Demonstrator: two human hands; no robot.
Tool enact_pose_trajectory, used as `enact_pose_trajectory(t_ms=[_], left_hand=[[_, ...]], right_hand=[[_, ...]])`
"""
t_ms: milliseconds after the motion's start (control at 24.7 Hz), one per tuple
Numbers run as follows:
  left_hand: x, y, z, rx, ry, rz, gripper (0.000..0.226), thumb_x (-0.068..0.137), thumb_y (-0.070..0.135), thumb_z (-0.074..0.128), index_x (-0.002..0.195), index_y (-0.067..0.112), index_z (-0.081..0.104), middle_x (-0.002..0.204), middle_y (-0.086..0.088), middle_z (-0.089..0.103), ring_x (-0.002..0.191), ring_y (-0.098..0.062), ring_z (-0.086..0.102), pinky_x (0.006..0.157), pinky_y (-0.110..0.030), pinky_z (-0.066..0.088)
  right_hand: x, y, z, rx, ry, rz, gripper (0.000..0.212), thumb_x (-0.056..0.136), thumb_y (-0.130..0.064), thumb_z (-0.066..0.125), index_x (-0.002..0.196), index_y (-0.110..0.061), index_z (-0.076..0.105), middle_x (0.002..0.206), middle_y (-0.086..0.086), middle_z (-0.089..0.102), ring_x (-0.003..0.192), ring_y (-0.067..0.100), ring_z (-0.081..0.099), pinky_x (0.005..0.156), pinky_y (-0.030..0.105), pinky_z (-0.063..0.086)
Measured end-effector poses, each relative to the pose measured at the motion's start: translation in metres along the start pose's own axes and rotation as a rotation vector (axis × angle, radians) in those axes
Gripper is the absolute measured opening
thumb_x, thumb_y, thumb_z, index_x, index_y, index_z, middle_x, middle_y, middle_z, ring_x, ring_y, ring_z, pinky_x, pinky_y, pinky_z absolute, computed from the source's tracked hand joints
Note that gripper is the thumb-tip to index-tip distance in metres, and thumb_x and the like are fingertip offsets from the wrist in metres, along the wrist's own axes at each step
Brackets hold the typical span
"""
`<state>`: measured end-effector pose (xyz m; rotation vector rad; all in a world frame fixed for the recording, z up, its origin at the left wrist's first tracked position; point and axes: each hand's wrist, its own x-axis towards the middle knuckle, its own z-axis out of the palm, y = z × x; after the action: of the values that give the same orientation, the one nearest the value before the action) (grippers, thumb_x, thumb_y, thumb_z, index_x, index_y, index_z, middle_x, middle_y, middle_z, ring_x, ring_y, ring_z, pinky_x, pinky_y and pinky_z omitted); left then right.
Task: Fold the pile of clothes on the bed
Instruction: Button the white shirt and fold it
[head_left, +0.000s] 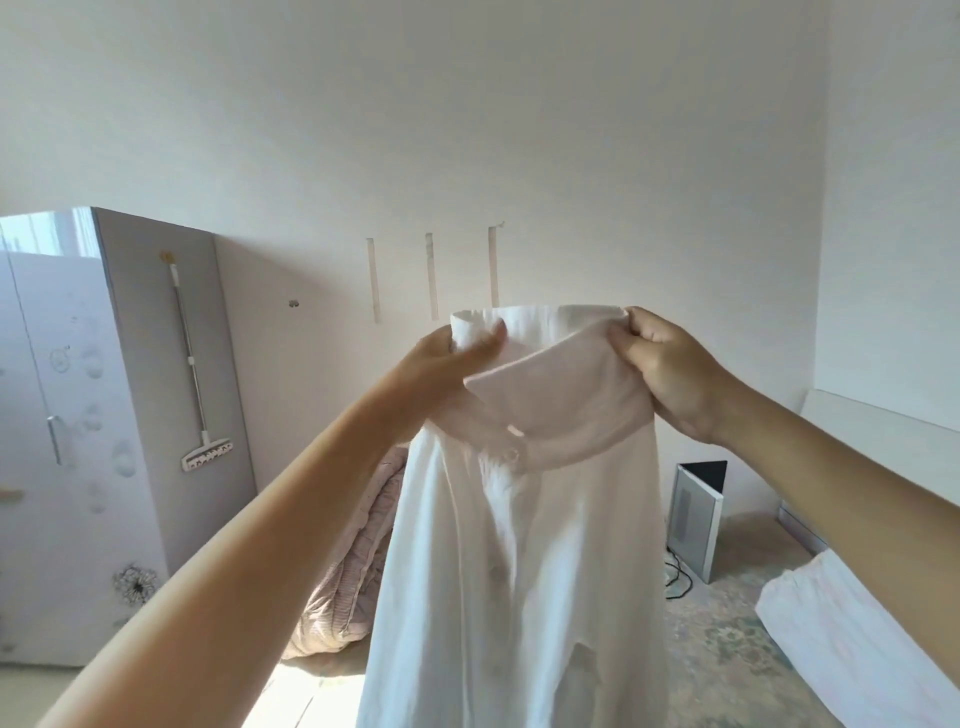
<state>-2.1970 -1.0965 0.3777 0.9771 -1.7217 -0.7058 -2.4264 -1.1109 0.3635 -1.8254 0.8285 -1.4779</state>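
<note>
I stand facing a pale wall (467, 130) in a small room, with sun falling on the floor at the bottom left. Three strips of tape (431, 275) are stuck upright on the wall, side by side. To my left is a grey wardrobe (130, 415) with dandelion stickers on its doors, and a long-handled brush (195, 374) hangs on its side panel, head down. Low against the wall beside the wardrobe sits a bundled pink quilt (353, 561), partly hidden behind what I hold. To the right, on a patterned surface (727, 649), a white box-like device (696, 519) stands upright with a dark cable trailing from it, and a white pillow (857, 639) lies at the lower right edge.

The white shirt (519, 571) hangs straight down in front of me, between my arms, blocking the middle of the view; its buttoned front faces me. I hold it up by the collar. My left hand (457, 358) pinches the left end of the collar, thumb pressed over the cloth. My right hand (670, 369) grips the right end, fingers curled around the edge. The collar stretches between the two hands, folded down toward me, and the shirt's body drops below them past the bottom of the view.
</note>
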Motion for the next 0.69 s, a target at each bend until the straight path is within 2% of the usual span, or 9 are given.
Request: enact_pose_trajectory(t_ms=[81, 162, 203, 284, 365, 486, 608, 648, 689], left_hand=[[0.000, 0.001, -0.007, -0.168, 0.001, -0.069, 0.057, 0.077, 0.061, 0.062, 0.096, 0.008, 0.066, 0.092, -0.010, 0.072, 0.084, -0.024, 0.069, 0.077, -0.038, 0.056], [0.002, 0.003, -0.008, -0.073, 0.234, 0.068, 0.046, 0.084, 0.054, 0.061, 0.069, 0.011, 0.058, 0.066, -0.006, 0.058, 0.061, -0.017, 0.056, 0.060, -0.031, 0.047], [0.002, 0.003, -0.007, 0.051, 0.365, 0.168, 0.048, 0.087, 0.050, 0.059, 0.056, 0.017, 0.044, 0.054, 0.003, 0.043, 0.050, -0.012, 0.041, 0.050, -0.025, 0.034], [0.001, 0.004, -0.007, 0.172, 0.463, 0.326, 0.055, 0.092, 0.045, 0.055, 0.052, 0.025, 0.024, 0.046, 0.014, 0.023, 0.043, -0.005, 0.021, 0.042, -0.023, 0.016], [-0.003, 0.007, -0.007, 0.204, 0.430, 0.396, 0.055, 0.091, 0.046, 0.054, 0.054, 0.026, 0.020, 0.043, 0.012, 0.019, 0.042, -0.005, 0.017, 0.040, -0.020, 0.012], [-0.001, 0.010, -0.009, 0.292, 0.426, 0.399, 0.052, 0.085, 0.057, 0.049, 0.055, 0.021, 0.026, 0.044, 0.013, 0.024, 0.043, -0.004, 0.021, 0.043, -0.021, 0.017], [-0.003, 0.020, -0.014, 0.260, 0.246, 0.434, 0.079, 0.065, 0.085, 0.048, 0.074, 0.007, 0.056, 0.061, 0.011, 0.048, 0.054, -0.004, 0.041, 0.050, -0.024, 0.033], [-0.005, 0.023, -0.016, 0.254, 0.157, 0.414, 0.080, 0.057, 0.087, 0.054, 0.082, 0.012, 0.063, 0.066, 0.010, 0.057, 0.060, -0.003, 0.051, 0.054, -0.022, 0.041], [-0.006, 0.024, -0.017, 0.256, 0.088, 0.380, 0.067, 0.050, 0.080, 0.066, 0.084, 0.023, 0.067, 0.069, 0.011, 0.064, 0.065, -0.001, 0.058, 0.059, -0.020, 0.046]], right_hand=[[-0.003, -0.003, 0.001, 0.041, -0.029, -0.001, 0.028, 0.095, -0.046, 0.049, 0.087, -0.019, 0.048, 0.082, -0.001, 0.051, 0.080, 0.014, 0.050, 0.075, 0.031, 0.041], [-0.007, -0.009, 0.003, -0.033, -0.088, -0.038, 0.038, 0.081, -0.059, 0.059, 0.086, -0.023, 0.048, 0.077, -0.012, 0.056, 0.073, 0.002, 0.055, 0.069, 0.019, 0.044], [-0.008, -0.011, 0.005, -0.087, -0.110, -0.062, 0.038, 0.078, -0.058, 0.062, 0.086, -0.023, 0.049, 0.072, -0.016, 0.056, 0.068, -0.002, 0.056, 0.063, 0.014, 0.043], [-0.007, -0.012, 0.007, -0.245, -0.064, -0.167, 0.042, 0.082, -0.051, 0.062, 0.081, -0.011, 0.047, 0.064, -0.009, 0.048, 0.060, 0.004, 0.047, 0.054, 0.014, 0.037], [-0.004, -0.012, 0.009, -0.359, 0.042, -0.258, 0.041, 0.091, -0.038, 0.058, 0.080, -0.003, 0.040, 0.068, 0.000, 0.039, 0.062, 0.010, 0.038, 0.054, 0.024, 0.030], [-0.001, -0.015, 0.014, -0.336, 0.150, -0.313, 0.030, 0.094, -0.033, 0.056, 0.073, -0.018, 0.039, 0.056, -0.017, 0.036, 0.054, 0.001, 0.034, 0.051, 0.017, 0.029], [0.003, -0.022, 0.022, -0.365, 0.208, -0.353, 0.031, 0.093, -0.030, 0.058, 0.071, -0.023, 0.037, 0.055, -0.015, 0.038, 0.051, 0.000, 0.035, 0.048, 0.015, 0.030], [0.005, -0.024, 0.024, -0.395, 0.215, -0.372, 0.030, 0.092, -0.029, 0.058, 0.072, -0.023, 0.037, 0.058, -0.013, 0.040, 0.052, 0.000, 0.037, 0.050, 0.015, 0.031], [0.006, -0.028, 0.027, -0.404, 0.227, -0.389, 0.028, 0.092, -0.027, 0.058, 0.073, -0.023, 0.038, 0.060, -0.012, 0.042, 0.053, -0.001, 0.040, 0.051, 0.014, 0.033]])
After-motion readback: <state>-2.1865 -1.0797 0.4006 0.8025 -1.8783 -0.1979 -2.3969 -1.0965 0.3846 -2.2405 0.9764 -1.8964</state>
